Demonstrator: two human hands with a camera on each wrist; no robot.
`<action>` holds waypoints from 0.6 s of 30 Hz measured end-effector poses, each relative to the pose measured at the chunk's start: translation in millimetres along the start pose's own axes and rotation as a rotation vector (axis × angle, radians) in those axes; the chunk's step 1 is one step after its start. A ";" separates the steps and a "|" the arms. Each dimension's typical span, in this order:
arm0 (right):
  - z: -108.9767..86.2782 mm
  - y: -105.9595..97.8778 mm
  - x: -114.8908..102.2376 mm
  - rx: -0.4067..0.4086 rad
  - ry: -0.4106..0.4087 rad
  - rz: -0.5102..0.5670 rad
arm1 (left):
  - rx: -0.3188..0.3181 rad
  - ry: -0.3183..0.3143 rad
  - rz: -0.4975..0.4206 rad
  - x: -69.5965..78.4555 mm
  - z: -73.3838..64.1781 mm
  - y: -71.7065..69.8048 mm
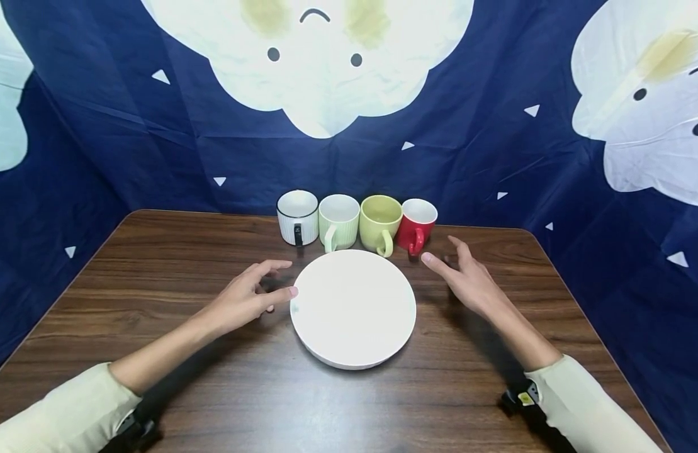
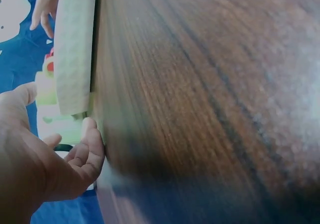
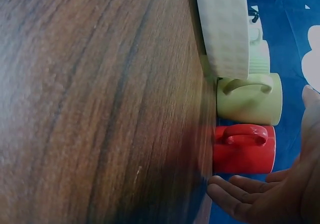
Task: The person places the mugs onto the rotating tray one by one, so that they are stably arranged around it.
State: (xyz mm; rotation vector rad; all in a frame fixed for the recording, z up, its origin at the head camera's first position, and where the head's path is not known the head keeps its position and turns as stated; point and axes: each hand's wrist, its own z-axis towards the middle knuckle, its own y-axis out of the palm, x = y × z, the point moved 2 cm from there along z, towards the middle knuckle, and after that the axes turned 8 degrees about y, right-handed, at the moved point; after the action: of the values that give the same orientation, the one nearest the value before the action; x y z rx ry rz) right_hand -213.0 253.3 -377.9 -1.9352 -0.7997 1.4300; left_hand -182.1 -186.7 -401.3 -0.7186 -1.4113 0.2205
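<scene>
Where the head frame has its middle, slightly low, a white round disc [image 1: 353, 309] lies flat on the worktop; the left wrist view shows its bumpy side at the upper left. At its left rim in the head view is the left hand [image 1: 248, 297], its grip spread, thumb at the edge; I cannot tell whether it touches. Right of the disc, the right hand [image 1: 470, 280] holds nothing, its grip spread too, thumb near the red mug [image 1: 415, 228]. Just above the disc in the head frame, four upright mugs stand side by side: leftmost a white mug [image 1: 296, 220] with dark rim and handle, then a pale green mug [image 1: 342, 223], a yellow-green mug [image 1: 377, 228] and the red one. The worktop [image 1: 235, 396] is brown wood-grain; behind rises a blue backdrop [image 1: 128, 151] with white clouds [image 1: 326, 88].
</scene>
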 end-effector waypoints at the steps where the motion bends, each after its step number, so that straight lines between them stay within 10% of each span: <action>1: -0.1 0.1 0.3 0.004 -0.001 0.001 | -0.010 -0.005 -0.032 0.0 0.5 0.9; 18: -2.9 1.0 -3.9 0.003 -0.004 0.012 | -0.086 0.000 -0.322 -8.5 8.4 12.2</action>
State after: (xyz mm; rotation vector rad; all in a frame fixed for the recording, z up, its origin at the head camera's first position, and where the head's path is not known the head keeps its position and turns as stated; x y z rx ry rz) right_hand -211.0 249.4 -375.6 -1.9383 -0.7888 1.4422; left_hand -188.3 -179.2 -415.3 -0.5504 -1.5208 -0.0923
